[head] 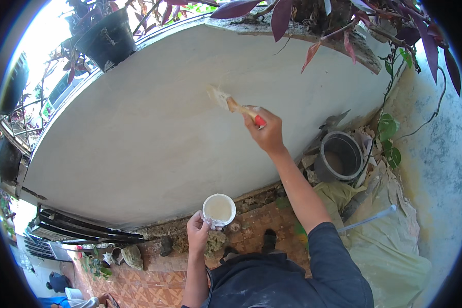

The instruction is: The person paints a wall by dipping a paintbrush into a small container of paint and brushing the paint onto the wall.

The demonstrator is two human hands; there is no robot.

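Gripped in my right hand (267, 129) is a paintbrush (236, 107) with a wooden handle that has a red end. Its pale, coated bristles meet the whitish wall (146, 134) in front of me, or come very near it. Lower down, my left hand (198, 229) holds a small round white tub (219, 210) by its side. Cream-coloured liquid fills part of the tub, and white smears mark its rim and my fingers.
A dark bucket (338, 156) stands among rubble at the wall's right corner, beside a crumpled pale sheet (385, 250). Potted plants (107, 40) and purple leaves overhang the wall top. A black slatted bench (84, 227) and stones (133, 257) lie left. Another person (77, 302) is at lower left.
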